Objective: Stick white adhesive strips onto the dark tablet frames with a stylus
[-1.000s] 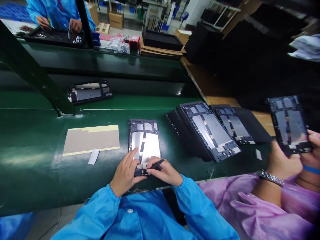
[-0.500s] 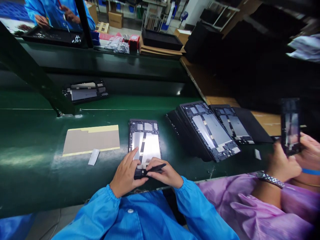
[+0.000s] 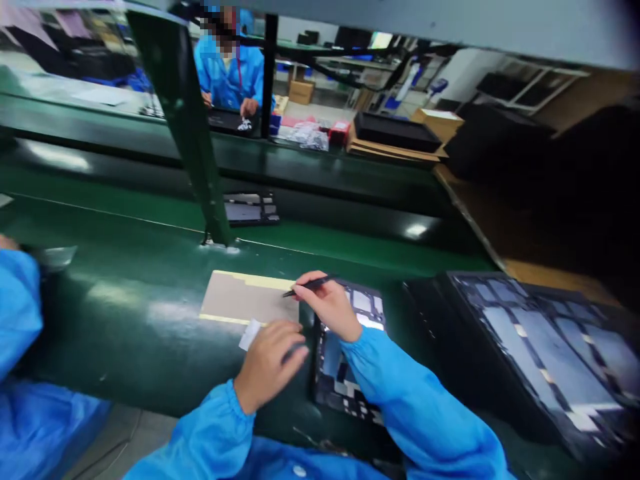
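Note:
My right hand (image 3: 330, 308) is closed round slim black tweezers (image 3: 313, 284). Their tip points left over the right part of a beige sheet with yellow edges (image 3: 250, 300). My left hand (image 3: 273, 363) is curled beside a small white paper piece (image 3: 249, 335), at the sheet's lower edge. A small dark thing shows between its thumb and forefinger, too blurred to name. Under my right forearm lies a black tablet-like frame with silver panels (image 3: 333, 357), partly hidden by my hand and sleeve.
A stack of similar black frames (image 3: 525, 340) stands on the right of the green bench (image 3: 150, 353). Another frame (image 3: 250, 208) lies behind the green post (image 3: 193, 147). A co-worker's blue sleeve (image 3: 17, 307) is at left; another person (image 3: 230, 73) works across the bench.
Both hands have left the frame on the bench. My right hand moved over the beige sheet with the tweezers; my left moved beside the white paper. The view has swung left.

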Tool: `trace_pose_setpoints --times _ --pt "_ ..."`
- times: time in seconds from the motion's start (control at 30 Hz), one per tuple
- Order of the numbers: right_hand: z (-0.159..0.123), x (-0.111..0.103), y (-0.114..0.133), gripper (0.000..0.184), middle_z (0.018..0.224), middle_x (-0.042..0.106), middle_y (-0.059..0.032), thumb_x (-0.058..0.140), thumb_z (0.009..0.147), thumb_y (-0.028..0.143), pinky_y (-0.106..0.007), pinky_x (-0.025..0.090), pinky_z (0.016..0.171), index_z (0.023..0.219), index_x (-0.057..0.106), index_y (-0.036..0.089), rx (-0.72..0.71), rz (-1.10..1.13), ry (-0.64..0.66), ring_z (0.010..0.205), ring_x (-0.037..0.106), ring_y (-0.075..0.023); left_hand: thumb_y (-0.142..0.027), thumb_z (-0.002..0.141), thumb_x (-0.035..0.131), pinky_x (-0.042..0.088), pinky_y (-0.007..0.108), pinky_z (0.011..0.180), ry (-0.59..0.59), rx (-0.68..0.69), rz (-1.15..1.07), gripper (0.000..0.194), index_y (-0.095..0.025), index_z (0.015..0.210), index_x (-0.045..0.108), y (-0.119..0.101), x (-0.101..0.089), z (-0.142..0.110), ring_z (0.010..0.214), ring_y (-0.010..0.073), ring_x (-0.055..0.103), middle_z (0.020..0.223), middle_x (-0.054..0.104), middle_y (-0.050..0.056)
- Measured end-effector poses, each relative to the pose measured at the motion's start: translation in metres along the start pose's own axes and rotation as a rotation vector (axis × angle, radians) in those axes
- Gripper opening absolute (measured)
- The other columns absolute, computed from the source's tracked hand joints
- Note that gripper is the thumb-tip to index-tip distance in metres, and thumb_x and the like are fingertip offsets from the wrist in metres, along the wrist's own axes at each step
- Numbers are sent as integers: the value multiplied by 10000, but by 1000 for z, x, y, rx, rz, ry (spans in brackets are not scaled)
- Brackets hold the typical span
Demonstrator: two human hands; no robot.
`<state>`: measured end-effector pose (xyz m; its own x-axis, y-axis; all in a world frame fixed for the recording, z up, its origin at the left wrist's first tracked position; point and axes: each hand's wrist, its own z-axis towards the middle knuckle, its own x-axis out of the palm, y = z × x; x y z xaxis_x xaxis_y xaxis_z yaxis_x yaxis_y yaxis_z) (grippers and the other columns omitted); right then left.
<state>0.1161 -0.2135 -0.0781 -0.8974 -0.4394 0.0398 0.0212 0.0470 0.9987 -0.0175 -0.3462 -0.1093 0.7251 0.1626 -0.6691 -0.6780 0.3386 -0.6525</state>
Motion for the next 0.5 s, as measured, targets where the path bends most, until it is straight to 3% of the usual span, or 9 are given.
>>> trace_pose_setpoints --times 0.1,0.2,0.33,0.5 --pt "55 43 -22 377 794 671 0 838 702 484 -344 611 768 854 620 216 31 14 193 748 708 -182 -213 976 494 471 506 1106 -212 -159 265 258 -225 1168 667 47 -32 0 1305 275 564 1324 656 105" --pt "89 65 -46 424 713 635 35 850 655 505 -329 609 723 811 574 224 88 29 262 677 694 -161 -153 953 466 447 579 1109 -206 -272 383 312 -229 1170 677 78 -38 -6 1323 305 552 1358 632 114" --pt "104 66 -64 450 720 643 43 840 661 526 -324 615 708 832 548 229 115 30 274 665 706 -154 -69 890 473 426 595 1123 -187 -304 422 352 -213 1132 684 84 -26 -11 1337 318 538 1352 626 120" --pt "104 63 -68 439 740 659 28 841 682 509 -333 626 729 862 559 224 129 26 281 708 724 -173 -42 872 455 428 600 1115 -186 -309 436 371 -197 1126 677 78 -24 -9 1332 328 539 1344 622 133"
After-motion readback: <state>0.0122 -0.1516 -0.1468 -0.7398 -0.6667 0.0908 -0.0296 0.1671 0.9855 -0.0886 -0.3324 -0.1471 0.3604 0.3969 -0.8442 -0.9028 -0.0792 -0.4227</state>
